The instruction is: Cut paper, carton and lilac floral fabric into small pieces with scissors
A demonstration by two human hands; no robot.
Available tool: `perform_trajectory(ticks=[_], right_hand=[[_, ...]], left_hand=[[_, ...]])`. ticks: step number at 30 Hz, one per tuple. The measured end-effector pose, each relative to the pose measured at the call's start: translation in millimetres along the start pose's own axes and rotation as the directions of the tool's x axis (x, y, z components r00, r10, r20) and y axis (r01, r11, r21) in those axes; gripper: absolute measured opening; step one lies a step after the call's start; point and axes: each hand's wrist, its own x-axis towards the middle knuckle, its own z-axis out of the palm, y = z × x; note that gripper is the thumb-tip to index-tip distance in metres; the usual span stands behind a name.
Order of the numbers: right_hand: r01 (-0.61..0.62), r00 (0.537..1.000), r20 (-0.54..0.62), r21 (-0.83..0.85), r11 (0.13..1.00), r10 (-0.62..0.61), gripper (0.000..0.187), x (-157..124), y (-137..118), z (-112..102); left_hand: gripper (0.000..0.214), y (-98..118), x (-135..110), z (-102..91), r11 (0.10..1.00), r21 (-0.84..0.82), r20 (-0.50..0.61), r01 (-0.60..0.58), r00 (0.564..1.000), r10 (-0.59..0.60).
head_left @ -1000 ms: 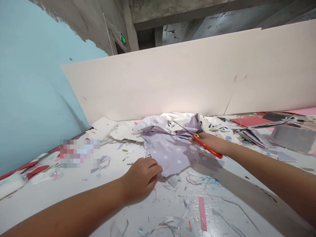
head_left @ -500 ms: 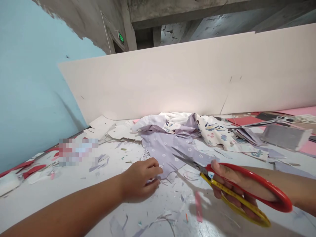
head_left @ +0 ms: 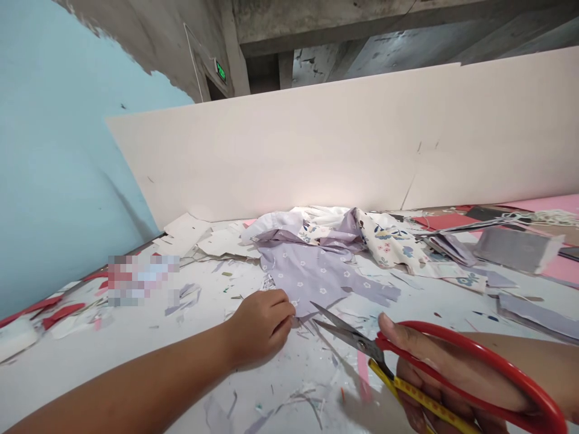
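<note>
Lilac cloth with small white flowers (head_left: pixel 312 271) lies spread on the white table. My left hand (head_left: pixel 265 325) is closed at its near left corner, thumb and fingers pinched on the edge. My right hand (head_left: pixel 425 361) grips scissors (head_left: pixel 362 343) with one red and one yellow handle. The scissor blades are parted, and their tips point left, just right of my left hand and beside the near edge of the cloth. Behind, the lilac cloth bunches up with cream flower-printed cloth (head_left: pixel 389 244).
A white board (head_left: pixel 316 150) stands along the back, and a blue wall (head_left: pixel 58 157) is at left. Paper scraps (head_left: pixel 230 244), red pieces (head_left: pixel 63 314) and thread bits litter the table. A grey packet (head_left: pixel 515 248) and white cord (head_left: pixel 543 216) lie at right.
My left hand's fingers have closed on the cloth corner. The scissors have come down toward me, off the cloth, and their blades have parted wider.
</note>
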Motion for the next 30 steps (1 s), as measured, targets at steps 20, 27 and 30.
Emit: perform_trajectory(ticks=[20,27,30], right_hand=[[-0.18,0.974,-0.132,0.06,0.982,0.186,0.086,-24,-120,45],[-0.183,0.968,-0.163,0.055,0.982,0.189,0.088,-22,-120,49],[-0.183,0.967,-0.171,0.039,0.982,0.187,0.087,-23,-122,51]], left_hand=[[0.015,-2,-4,0.5,0.964,0.189,-0.164,-0.186,0.962,0.218],[0.015,-1,-4,-1.4,0.964,0.195,-0.167,-0.18,0.962,0.214],[0.015,-2,-5,-0.8,0.964,0.192,-0.154,-0.182,0.965,0.213]])
